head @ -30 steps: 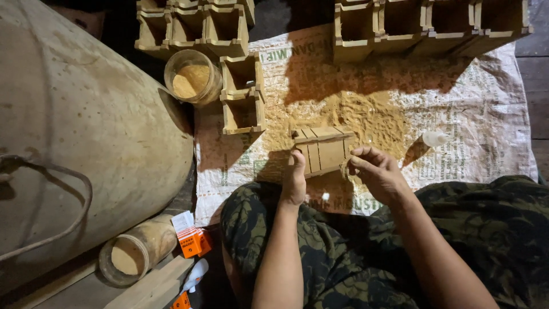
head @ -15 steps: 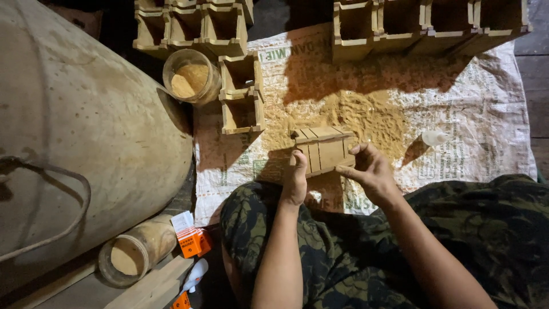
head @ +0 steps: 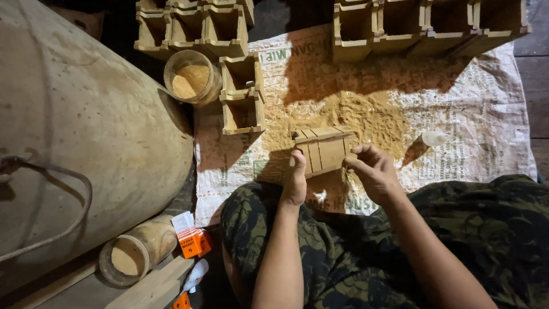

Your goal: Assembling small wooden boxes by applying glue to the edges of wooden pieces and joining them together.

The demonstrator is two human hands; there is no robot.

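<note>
The person sits on the floor with both hands on a small wooden box made of slats, held just above a printed woven sack spread out in front of the knees. The left hand is closed around the box's left end, thumb up along the side. The right hand grips the right end, fingers curled, fingertips pinched at the edge of the box. Whether anything small sits between those fingertips I cannot tell.

Sawdust lies scattered over the sack right behind the box. A small white bottle lies on its side to the right, near the right hand but apart from it. 2 open boxes stand stacked end to end just left of the sawdust, with a jar of the same yellow powder beside them. More open boxes sit in a row along the far edge of the sack and in a cluster at the far left.

A big pale drum fills the left side. Below it lies a second jar on its side, next to a small orange carton
</note>
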